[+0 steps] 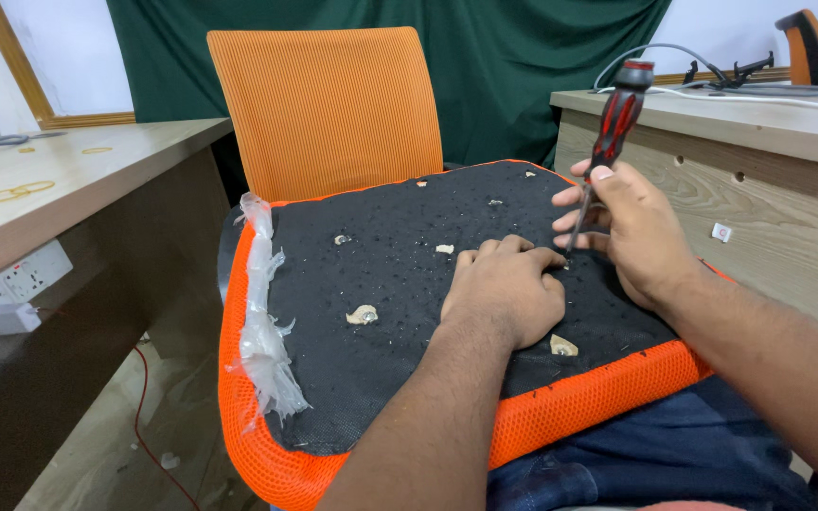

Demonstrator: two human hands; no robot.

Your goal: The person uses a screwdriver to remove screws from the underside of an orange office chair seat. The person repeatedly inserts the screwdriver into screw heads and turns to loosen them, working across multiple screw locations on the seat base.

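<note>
- My right hand [641,237] is wrapping closed around the red-and-black-handled screwdriver [608,142], keeping its tip upright on the black fabric-covered seat underside [400,284].
- My left hand [504,289], holding nothing, is pressing flat just beside that tip, steadying the fabric.

A: Left hand [506,289] position?
B: Palm down, fingers curled, forearm extended forward from lower centre.
A: Right hand [629,232]?
B: Closed in a grip, thumb uppermost, forearm entering from the right.
</note>
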